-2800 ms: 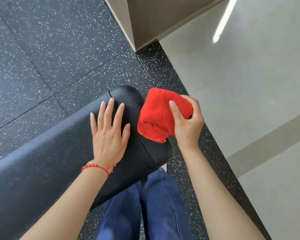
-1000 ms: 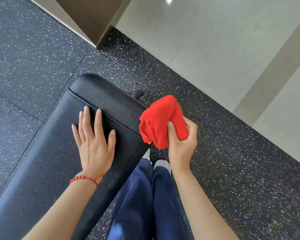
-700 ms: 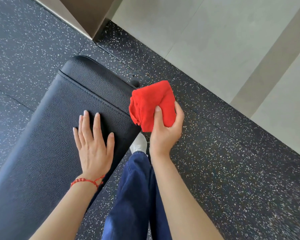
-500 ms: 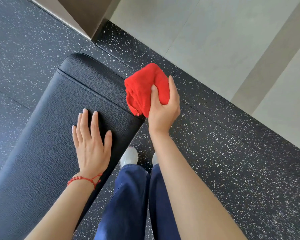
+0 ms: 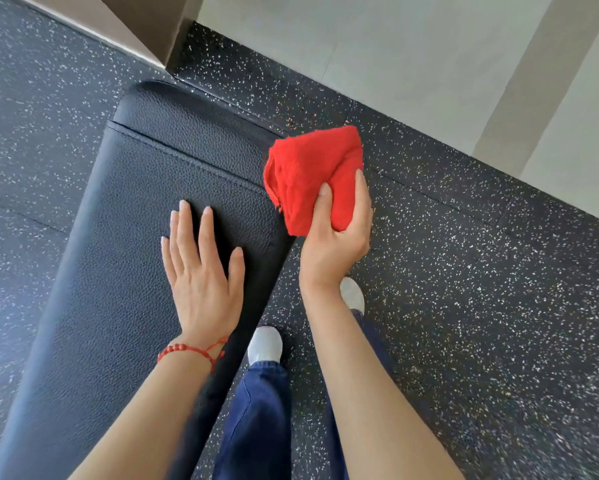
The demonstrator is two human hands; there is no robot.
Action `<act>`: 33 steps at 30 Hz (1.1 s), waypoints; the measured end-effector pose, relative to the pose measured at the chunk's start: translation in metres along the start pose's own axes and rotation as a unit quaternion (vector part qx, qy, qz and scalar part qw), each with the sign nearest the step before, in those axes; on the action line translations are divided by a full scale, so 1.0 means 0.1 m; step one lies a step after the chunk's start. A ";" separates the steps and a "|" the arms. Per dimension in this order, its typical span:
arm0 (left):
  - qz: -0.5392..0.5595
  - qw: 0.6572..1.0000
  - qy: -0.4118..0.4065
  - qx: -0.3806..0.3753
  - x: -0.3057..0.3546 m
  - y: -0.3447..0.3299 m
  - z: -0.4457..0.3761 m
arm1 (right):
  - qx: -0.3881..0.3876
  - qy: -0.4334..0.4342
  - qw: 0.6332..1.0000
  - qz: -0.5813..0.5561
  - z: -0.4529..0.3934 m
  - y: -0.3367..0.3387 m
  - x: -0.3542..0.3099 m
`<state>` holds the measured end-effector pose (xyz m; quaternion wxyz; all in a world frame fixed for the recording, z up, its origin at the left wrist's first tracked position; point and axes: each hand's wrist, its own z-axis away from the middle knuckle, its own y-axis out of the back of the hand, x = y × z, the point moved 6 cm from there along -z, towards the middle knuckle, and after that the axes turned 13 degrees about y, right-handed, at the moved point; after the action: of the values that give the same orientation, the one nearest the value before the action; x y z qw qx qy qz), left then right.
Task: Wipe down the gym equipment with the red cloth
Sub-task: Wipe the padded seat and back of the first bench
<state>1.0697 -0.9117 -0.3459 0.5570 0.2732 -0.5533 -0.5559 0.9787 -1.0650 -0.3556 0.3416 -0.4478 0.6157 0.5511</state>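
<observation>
We see left hand [image 5: 201, 282] flat, fingers spread, on black bench pad [image 5: 118, 271]; right hand [image 5: 336, 237] clamped on bunched red cloth [image 5: 308, 171] beside pad edge.

**Layout: bench, hands, cloth, floor**

Black padded leather bench [image 5: 125, 271] runs diagonally from bottom left toward top centre, on the speckled dark rubber floor [image 5: 464, 306]. Left hand [image 5: 201, 282] lies flat on the bench top, near its right edge. Right hand [image 5: 336, 237] sits just right of that edge, gripping the bunched red cloth [image 5: 308, 174], which overlaps the bench's far right corner. White-shoed feet [image 5: 265, 344] stand below the hands, right of the bench. Pale tiled floor [image 5: 429, 64] lies beyond the rubber, top right.
</observation>
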 end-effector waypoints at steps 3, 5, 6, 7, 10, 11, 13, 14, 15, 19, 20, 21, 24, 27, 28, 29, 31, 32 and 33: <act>-0.001 0.999 -0.042 -0.015 -0.06 0.02 0.02 | 0.022 -0.018 1.000 -0.004 0.13 0.05 0.02; -0.002 0.997 -0.068 -0.023 -0.10 0.04 0.04 | 0.039 -0.037 0.999 -0.006 0.21 0.10 0.02; -0.003 0.997 -0.079 -0.025 -0.12 0.05 0.06 | 0.048 -0.043 0.998 -0.007 0.25 0.12 0.02; -0.006 0.996 -0.090 -0.026 -0.14 0.06 0.07 | 0.055 -0.047 0.997 -0.007 0.29 0.14 0.02; -0.015 0.993 -0.111 -0.031 -0.22 0.08 0.12 | 0.065 -0.061 0.996 -0.003 0.46 0.19 0.02; -0.016 0.993 -0.116 -0.032 -0.25 0.09 0.14 | 0.066 -0.070 0.995 -0.005 0.52 0.22 0.03; -0.018 0.992 -0.123 -0.036 -0.30 0.09 0.18 | 0.068 -0.101 0.993 -0.014 0.68 0.27 0.07; -0.019 0.991 -0.127 -0.038 -0.33 0.09 0.20 | 0.070 -0.116 0.991 -0.019 0.76 0.30 0.09; -0.021 0.990 -0.133 -0.038 -0.36 0.10 0.22 | 0.071 -0.128 0.989 -0.025 0.84 0.33 0.11; -0.026 0.987 -0.151 -0.043 -0.48 0.10 0.30 | 0.059 -0.161 0.985 -0.021 1.17 0.47 0.16; -0.029 0.987 -0.154 -0.043 -0.51 0.10 0.32 | 0.057 -0.169 0.984 -0.022 1.27 0.51 0.17; -0.032 0.986 -0.157 -0.043 -0.55 0.10 0.35 | 0.053 -0.175 0.983 -0.026 1.37 0.56 0.17; -0.040 0.985 -0.161 -0.042 -0.65 0.10 0.45 | 0.049 -0.195 0.979 -0.033 1.58 0.63 0.18; -0.048 0.985 -0.163 -0.037 -0.73 0.10 0.56 | 0.057 -0.188 0.980 -0.033 1.52 0.64 0.15; -0.052 0.985 -0.160 -0.036 -0.76 0.10 0.60 | 0.059 -0.173 0.983 -0.028 1.44 0.61 0.14; -0.054 0.985 -0.158 -0.036 -0.78 0.10 0.65 | 0.062 -0.156 0.986 -0.021 1.34 0.58 0.14; -0.056 0.986 -0.154 -0.034 -0.82 0.10 0.72 | 0.066 -0.125 0.990 -0.016 1.14 0.51 0.14; -0.056 0.986 -0.151 -0.032 -0.84 0.10 0.76 | 0.066 -0.112 0.991 -0.015 1.06 0.49 0.14; -0.057 0.987 -0.146 -0.031 -0.86 0.10 0.80 | 0.064 -0.100 0.993 -0.013 1.02 0.48 0.14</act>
<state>1.0188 -0.8052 -0.3447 0.4461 0.2029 -0.5950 -0.6370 0.9219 -0.9676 -0.3669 0.4361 -0.3755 0.6067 0.5484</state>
